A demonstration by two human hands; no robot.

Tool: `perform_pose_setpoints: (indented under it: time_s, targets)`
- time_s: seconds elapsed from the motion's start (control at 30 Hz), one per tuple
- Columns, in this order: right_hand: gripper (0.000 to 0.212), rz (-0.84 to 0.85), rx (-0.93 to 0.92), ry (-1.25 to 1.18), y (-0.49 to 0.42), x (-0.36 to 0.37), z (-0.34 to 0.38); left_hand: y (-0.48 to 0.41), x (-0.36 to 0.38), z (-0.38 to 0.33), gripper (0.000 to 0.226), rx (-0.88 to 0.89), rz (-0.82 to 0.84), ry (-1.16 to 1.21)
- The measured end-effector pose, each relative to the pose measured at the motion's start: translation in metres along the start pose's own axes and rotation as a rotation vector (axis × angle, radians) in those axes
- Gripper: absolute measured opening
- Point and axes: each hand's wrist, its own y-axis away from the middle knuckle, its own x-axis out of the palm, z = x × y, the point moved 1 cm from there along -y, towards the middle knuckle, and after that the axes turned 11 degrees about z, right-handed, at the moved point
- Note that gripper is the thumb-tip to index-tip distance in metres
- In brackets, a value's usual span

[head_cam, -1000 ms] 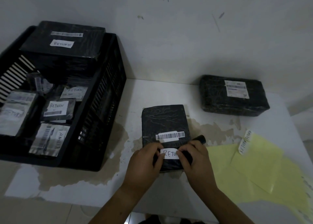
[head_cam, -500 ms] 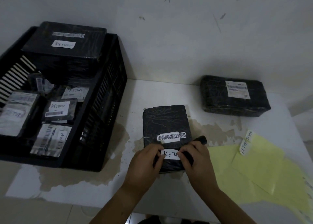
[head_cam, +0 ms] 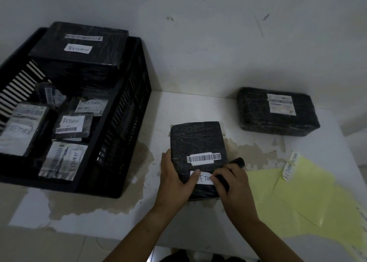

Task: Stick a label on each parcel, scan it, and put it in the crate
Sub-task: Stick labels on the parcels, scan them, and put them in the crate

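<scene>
Two grips touch the label [head_cam: 203, 179]: left hand [head_cam: 174, 182] clasps the parcel [head_cam: 196, 138], right hand [head_cam: 235, 191] clutches a black tool [head_cam: 237, 162].

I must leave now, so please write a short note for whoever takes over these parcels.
Left hand grips the front parcel, thumb on its RETURN label.
Right hand holds a black tool, pressing that label.
Crate holds labelled parcels.
Done: label is on.
Left: scan, crate it; then back parcel, no RETURN label visible.
Spare labels on yellow sheet.
</scene>
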Motion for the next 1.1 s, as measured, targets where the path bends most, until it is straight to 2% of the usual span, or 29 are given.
perform_pose_setpoints:
  time_s: [0.4,0.67,0.73,0.8,0.9,1.03,1.1]
  targets:
    - [0.018,-0.038,0.045,-0.036,-0.002,0.003,0.015,0.0,0.002,0.009,0.096,0.027,0.027,-0.018]
    - [0.009,0.002,0.073,0.035,-0.007,-0.001,0.019,0.0,0.001,0.008,0.089,0.038,0.039,-0.028]
    - [0.011,-0.02,0.092,0.05,-0.007,0.002,0.019,-0.001,0.002,0.01,0.087,0.027,0.041,-0.032]
    - [0.009,-0.091,0.103,-0.056,-0.004,0.004,0.017,0.0,0.003,0.01,0.083,0.01,0.037,-0.031]
    - [0.033,-0.216,0.158,-0.273,0.0,0.006,0.013,0.002,0.003,0.009,0.083,0.01,0.019,0.006]
    - [0.061,0.011,0.2,-0.44,-0.006,0.011,0.015,-0.001,0.006,0.009,0.104,0.013,-0.011,0.027]
    - [0.065,0.037,0.207,-0.436,-0.008,0.013,0.012,0.0,0.008,0.008,0.105,0.011,-0.017,0.009]
